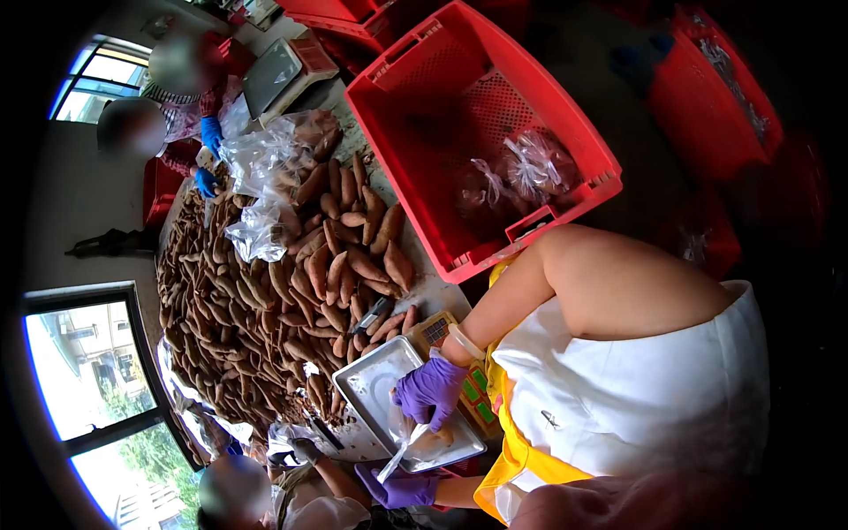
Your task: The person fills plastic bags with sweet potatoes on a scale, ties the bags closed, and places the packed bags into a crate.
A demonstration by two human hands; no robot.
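My right hand (431, 389), in a purple glove, is closed on a clear plastic bag (433, 446) over the metal tray (358, 382) of a scale. Something brownish, apparently a sweet potato, shows inside the bag. Below it in the view, my left hand (408, 490), also gloved in purple, pinches the stretched, twisted end of the same bag at the tray's edge. Some of its fingers are hidden. Beside the tray lies a large heap of sweet potatoes (256, 300).
A red crate (579, 115) with tied bags stands beside the table. Filled bags (265, 159) lie on the heap near another scale (272, 78). Co-workers stand at the far side, one with blue gloves (210, 134); another person's arm (340, 481) reaches in near my left hand.
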